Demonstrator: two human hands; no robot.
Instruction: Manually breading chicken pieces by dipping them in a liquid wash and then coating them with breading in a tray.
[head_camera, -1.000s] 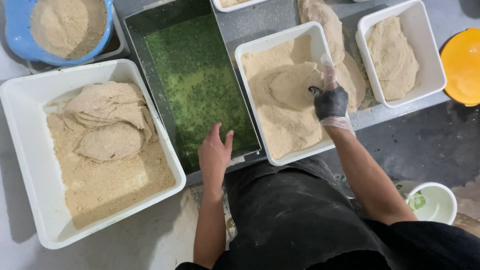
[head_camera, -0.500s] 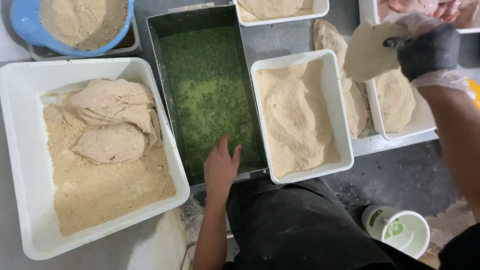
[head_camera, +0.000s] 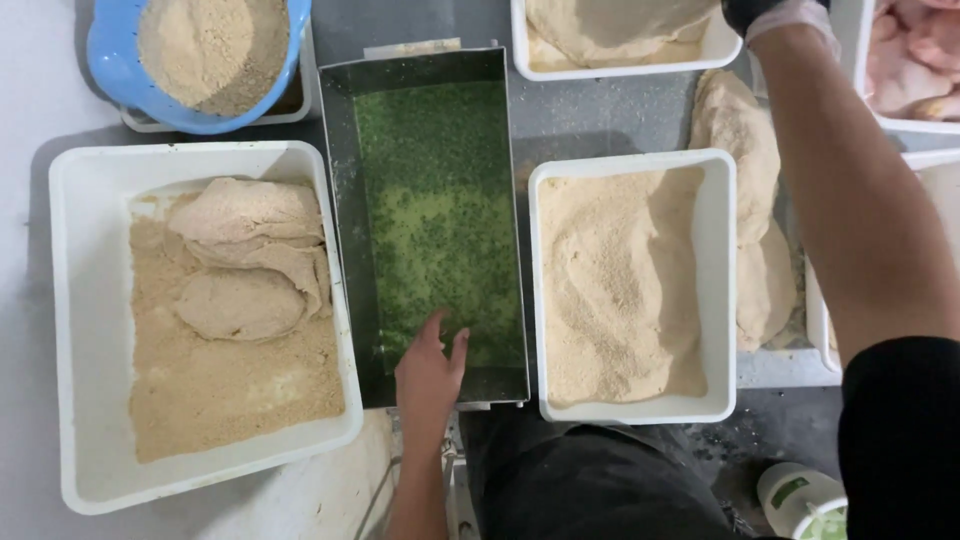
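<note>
1. Since the earlier frame, my gloved right hand (head_camera: 778, 14) has carried the floured cutlet (head_camera: 620, 22) up to the far white tray (head_camera: 630, 72), and the view has swung left with it.
2. That hand is mostly cut off by the top edge, so I cannot tell whether its grip is on the cutlet or off it; the cutlet looks to be lying in the tray's flour.
3. My bare left hand (head_camera: 430, 368) sits at the near end of the steel pan (head_camera: 338, 200). Its fingers are loosely spread, holding nothing, with the tips just over the green herb batter (head_camera: 440, 200).
4. I judge the step in hand to be the flour coat, ahead of the wet dip.
5. Finished breaded cutlets (head_camera: 250, 255) lie stacked in the big crumb tray (head_camera: 70, 300) on the left. More floured pieces (head_camera: 740, 150) rest on the counter (head_camera: 600, 115), just right of the middle crumb tray (head_camera: 535, 300).
6. A next move calls for a firm pinch on a floured piece and a level carry to the batter. I should keep the wet left hand out of the dry trays.
</note>
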